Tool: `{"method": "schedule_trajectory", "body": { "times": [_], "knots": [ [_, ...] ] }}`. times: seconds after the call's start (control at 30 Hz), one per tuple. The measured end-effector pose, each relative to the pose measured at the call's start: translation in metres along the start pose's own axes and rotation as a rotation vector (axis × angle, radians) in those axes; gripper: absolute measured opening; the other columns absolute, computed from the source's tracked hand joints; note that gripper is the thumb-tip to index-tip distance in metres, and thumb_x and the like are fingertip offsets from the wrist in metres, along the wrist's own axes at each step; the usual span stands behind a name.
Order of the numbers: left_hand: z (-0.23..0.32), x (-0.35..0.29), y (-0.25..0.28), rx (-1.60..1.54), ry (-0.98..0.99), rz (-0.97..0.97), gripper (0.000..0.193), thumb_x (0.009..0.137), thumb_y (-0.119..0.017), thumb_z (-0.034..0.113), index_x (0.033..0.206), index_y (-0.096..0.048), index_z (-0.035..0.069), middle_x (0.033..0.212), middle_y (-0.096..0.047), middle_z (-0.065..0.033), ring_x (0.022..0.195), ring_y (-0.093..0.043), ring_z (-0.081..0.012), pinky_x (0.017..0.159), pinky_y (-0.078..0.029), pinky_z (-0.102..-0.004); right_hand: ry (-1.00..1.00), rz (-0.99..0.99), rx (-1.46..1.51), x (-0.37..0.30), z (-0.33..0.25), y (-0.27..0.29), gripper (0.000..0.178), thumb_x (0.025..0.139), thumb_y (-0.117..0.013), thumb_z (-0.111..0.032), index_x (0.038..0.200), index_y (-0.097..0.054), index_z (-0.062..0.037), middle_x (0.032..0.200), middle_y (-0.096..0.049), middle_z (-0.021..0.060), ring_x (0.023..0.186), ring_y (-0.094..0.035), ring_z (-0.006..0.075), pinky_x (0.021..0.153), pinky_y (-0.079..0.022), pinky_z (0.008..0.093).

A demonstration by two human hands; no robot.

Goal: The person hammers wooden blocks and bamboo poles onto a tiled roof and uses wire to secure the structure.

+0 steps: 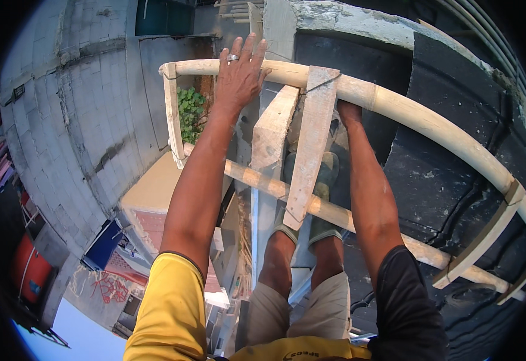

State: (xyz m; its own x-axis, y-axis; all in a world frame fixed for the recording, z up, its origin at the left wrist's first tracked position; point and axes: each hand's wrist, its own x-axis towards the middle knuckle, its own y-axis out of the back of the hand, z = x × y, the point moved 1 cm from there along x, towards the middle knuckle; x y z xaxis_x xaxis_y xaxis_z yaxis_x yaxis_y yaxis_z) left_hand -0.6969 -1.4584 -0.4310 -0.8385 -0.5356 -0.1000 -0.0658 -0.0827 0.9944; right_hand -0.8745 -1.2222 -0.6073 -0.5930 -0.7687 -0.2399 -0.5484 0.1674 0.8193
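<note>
A bamboo ladder (395, 111) with flat wooden rungs lies across in front of me. My left hand (240, 75) rests on its far pole, palm down, with fingers stretched out and a ring on one. My right hand (349, 113) reaches beneath the same pole, right of the middle rung (312, 150); its fingers are hidden. Dark wire ties that rung to the pole. Between my forearms, a thick wooden beam (272, 135) sits under the ladder, beside the rung. The near pole (257, 180) passes in front of my shins.
I stand high up on a narrow ledge, in dark boots (323, 225). Black corrugated roofing (443, 174) spreads to the right, below a rough concrete edge (359, 21). On the left, a grey block wall (58, 114) drops toward the ground. A green plant (192, 111) shows behind the ladder's left end.
</note>
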Motion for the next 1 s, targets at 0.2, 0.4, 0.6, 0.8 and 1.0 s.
{"method": "schedule_trajectory", "body": {
  "times": [0.2, 0.4, 0.6, 0.8, 1.0],
  "knots": [
    [-0.001, -0.025, -0.016, -0.38, 0.336, -0.34, 0.043, 0.097, -0.058, 0.029, 0.133, -0.056, 0.006, 0.121, -0.063, -0.0207, 0.1, -0.065, -0.0376, 0.086, -0.05, -0.0444, -0.12, -0.132, 0.26, 0.004, -0.002, -0.004, 0.035, 0.096, -0.054, -0.025, 0.125, -0.061, -0.0067, 0.13, -0.06, 0.0155, 0.126, -0.052, 0.0345, 0.11, -0.036, 0.045],
    [0.009, -0.075, -0.032, -1.019, 0.696, -0.461, 0.036, 0.093, -0.065, 0.02, 0.125, -0.064, 0.001, 0.118, -0.066, -0.0247, 0.099, -0.068, -0.0306, 0.082, -0.052, -0.0377, -0.42, -0.329, 0.742, -0.001, -0.019, 0.01, 0.046, 0.094, -0.061, -0.031, 0.131, -0.058, -0.0054, 0.133, -0.06, 0.0129, 0.127, -0.052, 0.0265, 0.109, -0.037, 0.0389],
    [0.089, -0.157, -0.14, -1.711, 0.906, -0.175, 0.054, 0.093, -0.065, 0.041, 0.131, -0.059, 0.003, 0.116, -0.065, -0.012, 0.105, -0.059, -0.0222, 0.087, -0.049, -0.0353, -0.436, -0.383, 1.166, -0.022, -0.04, 0.011, 0.054, 0.084, -0.074, -0.018, 0.13, -0.055, 0.0034, 0.13, -0.061, 0.0145, 0.118, -0.057, 0.0235, 0.099, -0.046, 0.0343],
    [0.097, -0.145, -0.137, -0.543, 0.464, -0.68, 0.054, 0.089, -0.062, 0.016, 0.142, -0.051, 0.014, 0.113, -0.067, -0.0172, 0.104, -0.064, -0.0311, 0.087, -0.051, -0.0433, -0.566, -0.389, 1.323, -0.024, -0.059, 0.024, 0.057, 0.08, -0.079, -0.013, 0.128, -0.055, 0.0063, 0.128, -0.06, 0.0167, 0.115, -0.059, 0.0234, 0.096, -0.048, 0.034],
    [0.122, -0.108, -0.103, -1.006, 0.929, -0.181, 0.055, 0.094, -0.061, 0.043, 0.137, -0.057, 0.01, 0.131, -0.06, -0.0238, 0.122, -0.056, -0.0393, 0.104, -0.041, -0.0427, -0.752, -0.528, 1.328, -0.033, -0.067, 0.037, 0.044, 0.083, -0.076, -0.009, 0.121, -0.06, 0.0066, 0.105, -0.069, 0.0153, 0.085, -0.07, 0.0199, 0.07, -0.058, 0.0333]
  ]
}}
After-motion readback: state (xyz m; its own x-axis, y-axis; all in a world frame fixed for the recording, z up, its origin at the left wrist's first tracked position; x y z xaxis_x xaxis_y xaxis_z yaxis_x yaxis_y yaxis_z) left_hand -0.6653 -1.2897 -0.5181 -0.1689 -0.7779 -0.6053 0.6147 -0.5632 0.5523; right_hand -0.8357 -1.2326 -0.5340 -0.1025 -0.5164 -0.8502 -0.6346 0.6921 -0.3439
